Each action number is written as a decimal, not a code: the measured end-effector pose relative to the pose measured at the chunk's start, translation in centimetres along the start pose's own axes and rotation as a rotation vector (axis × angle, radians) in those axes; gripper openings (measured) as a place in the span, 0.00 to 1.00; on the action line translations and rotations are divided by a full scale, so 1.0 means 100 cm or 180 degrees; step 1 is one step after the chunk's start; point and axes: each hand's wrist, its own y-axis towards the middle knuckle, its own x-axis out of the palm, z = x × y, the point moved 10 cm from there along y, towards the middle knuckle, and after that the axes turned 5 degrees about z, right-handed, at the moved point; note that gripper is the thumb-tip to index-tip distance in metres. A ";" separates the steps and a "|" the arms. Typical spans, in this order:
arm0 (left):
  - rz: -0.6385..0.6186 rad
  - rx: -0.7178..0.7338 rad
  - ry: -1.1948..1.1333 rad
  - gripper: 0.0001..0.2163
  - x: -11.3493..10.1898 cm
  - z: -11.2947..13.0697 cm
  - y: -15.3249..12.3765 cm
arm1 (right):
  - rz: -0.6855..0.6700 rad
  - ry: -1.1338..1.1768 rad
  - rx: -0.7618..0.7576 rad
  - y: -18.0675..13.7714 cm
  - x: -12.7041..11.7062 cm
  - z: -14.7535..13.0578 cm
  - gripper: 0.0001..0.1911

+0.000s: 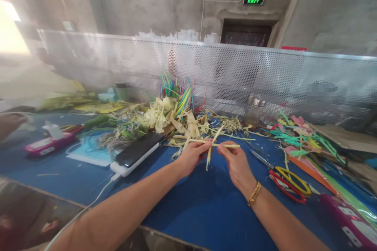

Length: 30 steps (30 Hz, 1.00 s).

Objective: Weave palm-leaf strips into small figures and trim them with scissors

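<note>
Both hands are raised over the blue tabletop, close together, with crossed pale-yellow husk strips (216, 139) between them. My left hand (193, 156) pinches the strips near their crossing, thumb on top. From the other side my right hand (235, 160), a gold bracelet at its wrist, pinches the strip that runs to the right past its thumb. One strip slants up and away; its lower end hangs between the hands. Behind them lies a heap of dried husk pieces (188, 125). Scissors (287, 182) with red and yellow handles rest right of my right hand.
A phone (140, 149) on a white power bank with a cable lies at left. Beyond it are a light-blue mask (88, 151) and a purple power strip (50, 141). A glass bottle (255, 111) stands before the perforated metal screen (235, 70). Another person's hand (10, 125) shows far left.
</note>
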 end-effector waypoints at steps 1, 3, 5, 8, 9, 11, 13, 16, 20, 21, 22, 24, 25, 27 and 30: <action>0.0042 0.0030 0.0021 0.16 -0.001 0.002 0.000 | -0.0058 0.0008 0.0049 0.001 0.000 0.000 0.12; 0.0043 0.0034 0.0034 0.15 -0.001 0.004 -0.001 | -0.0036 0.0175 0.0195 0.006 -0.006 -0.002 0.18; -0.0076 -0.0053 0.0059 0.15 0.003 0.003 -0.002 | 0.0134 0.0361 0.0353 0.014 -0.019 -0.004 0.26; -0.0278 -0.0286 0.0132 0.14 0.010 -0.006 -0.007 | 0.0159 0.0213 0.0598 0.020 -0.027 0.001 0.18; -0.0315 -0.0357 0.0148 0.14 0.012 -0.008 -0.008 | -0.0012 0.0081 0.0693 0.020 -0.023 0.005 0.16; -0.0319 -0.0448 0.0170 0.13 0.013 -0.012 -0.010 | -0.0499 -0.0211 0.0791 0.014 -0.009 0.012 0.14; -0.0253 -0.0474 0.0161 0.12 0.011 -0.012 -0.010 | -0.0833 -0.0438 0.0665 0.008 0.004 0.012 0.14; -0.0187 -0.0466 0.0116 0.10 0.010 -0.011 -0.010 | -0.1028 -0.0595 0.0400 0.003 0.014 0.005 0.13; -0.0216 -0.0507 0.0147 0.11 0.012 -0.011 -0.011 | -0.1100 -0.0794 0.0217 0.001 0.019 -0.001 0.11; -0.0225 -0.0535 0.0169 0.11 0.012 -0.012 -0.011 | -0.1081 -0.0848 0.0158 0.001 0.019 -0.002 0.10; -0.0236 -0.0568 0.0198 0.11 0.012 -0.013 -0.012 | -0.1053 -0.0894 0.0091 0.001 0.019 -0.004 0.09; -0.0262 -0.0625 0.0270 0.10 0.012 -0.015 -0.011 | -0.1003 -0.0956 -0.0048 0.001 0.019 -0.007 0.09; -0.0279 -0.0641 0.0313 0.09 0.011 -0.016 -0.011 | -0.0989 -0.0975 -0.0107 0.000 0.020 -0.008 0.09; -0.0343 -0.0650 0.0403 0.07 0.012 -0.017 -0.010 | -0.0997 -0.0985 -0.0195 -0.002 0.023 -0.011 0.10; -0.0447 -0.0588 0.0476 0.06 0.014 -0.016 -0.009 | -0.0974 -0.0958 -0.0261 -0.004 0.025 -0.013 0.10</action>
